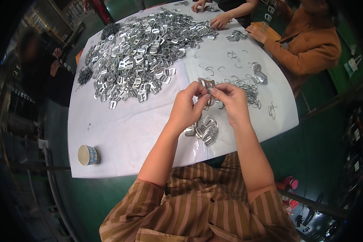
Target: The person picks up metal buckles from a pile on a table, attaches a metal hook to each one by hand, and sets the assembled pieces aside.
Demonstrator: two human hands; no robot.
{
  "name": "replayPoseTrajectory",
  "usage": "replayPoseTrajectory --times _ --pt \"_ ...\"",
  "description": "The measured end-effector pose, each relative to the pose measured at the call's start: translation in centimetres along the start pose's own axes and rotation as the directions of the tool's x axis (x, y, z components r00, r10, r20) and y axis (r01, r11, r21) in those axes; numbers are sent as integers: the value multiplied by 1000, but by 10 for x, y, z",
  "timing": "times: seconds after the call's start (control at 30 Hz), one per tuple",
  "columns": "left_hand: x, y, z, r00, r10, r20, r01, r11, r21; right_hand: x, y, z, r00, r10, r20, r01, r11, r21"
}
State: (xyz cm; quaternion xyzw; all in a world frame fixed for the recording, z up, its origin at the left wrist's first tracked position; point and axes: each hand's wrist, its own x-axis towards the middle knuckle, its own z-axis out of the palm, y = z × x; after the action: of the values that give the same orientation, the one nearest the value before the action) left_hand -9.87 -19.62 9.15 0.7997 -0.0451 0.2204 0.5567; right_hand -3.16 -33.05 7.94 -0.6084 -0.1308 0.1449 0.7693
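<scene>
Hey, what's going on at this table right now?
A person seated at a white table holds one small metal buckle up between the left hand and right hand. A small heap of buckles lies just under the hands, a large pile farther back. Other people's hands work at the far edge.
</scene>
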Motion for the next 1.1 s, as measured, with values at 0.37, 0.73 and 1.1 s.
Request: replayPoseTrajectory --times 0.37,0.73,1.1 --pt "33 -69 -1 978 -174 117 90 852 515 9 -3 -26 980 -108 -170 148 958 245" --pt "26 -98 15 954 -138 265 -131 604 786 8 -16 -35 977 -124 -174 166 954 251" --pt "18 13 -12 969 131 -207 -129 991 22 2 3 1 985 -152 -75 167 953 252"
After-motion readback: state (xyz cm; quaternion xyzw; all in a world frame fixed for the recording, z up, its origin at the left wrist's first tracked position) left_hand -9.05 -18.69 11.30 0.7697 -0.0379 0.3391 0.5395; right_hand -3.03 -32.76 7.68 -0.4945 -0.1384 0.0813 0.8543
